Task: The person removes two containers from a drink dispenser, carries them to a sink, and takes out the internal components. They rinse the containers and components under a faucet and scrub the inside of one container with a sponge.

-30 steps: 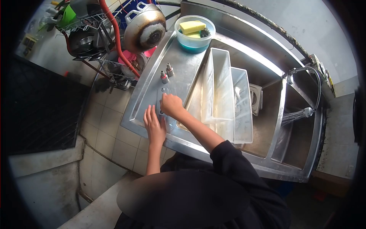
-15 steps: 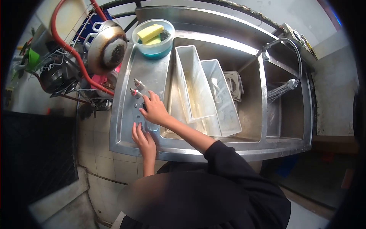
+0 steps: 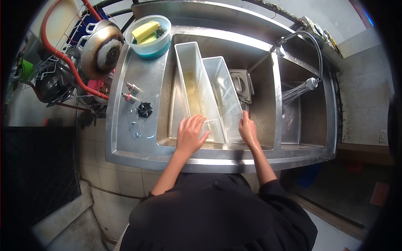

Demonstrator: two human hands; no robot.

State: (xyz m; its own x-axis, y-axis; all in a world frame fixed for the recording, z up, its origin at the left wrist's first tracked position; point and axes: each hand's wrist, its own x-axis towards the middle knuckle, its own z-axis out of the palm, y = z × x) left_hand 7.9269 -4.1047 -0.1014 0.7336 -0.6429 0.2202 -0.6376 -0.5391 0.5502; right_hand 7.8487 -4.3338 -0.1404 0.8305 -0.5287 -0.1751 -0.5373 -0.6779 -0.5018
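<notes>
My left hand [image 3: 191, 134] is over the near end of a long, narrow, whitish plastic bin [image 3: 194, 83], fingers spread and thumb apart. That bin slants inside the steel sink, with some yellowish liquid at its bottom. Beside it leans a second translucent bin [image 3: 226, 98]. At this second bin's right wall, near its front corner, is my right hand [image 3: 248, 130], index finger stretched along the rim and the other fingers partly hidden. On the drainboard to the left sit a black finned wheel [image 3: 145, 110], a clear plate [image 3: 135, 125] with small knobs, and two metal fittings [image 3: 131, 93].
A tub [image 3: 150, 44] of blue-green liquid with a yellow sponge [image 3: 145, 31] stands at the drainboard's back. Metal lids [image 3: 241, 85] lie in the large basin [image 3: 261, 113]. Water sprays from a faucet head [image 3: 311, 83] at right. Pans [image 3: 102, 50] hang on the left rack.
Both hands have moved right, from the small parts on the drainboard to the bins. The black wheel is uncovered. The whole view has shifted slightly.
</notes>
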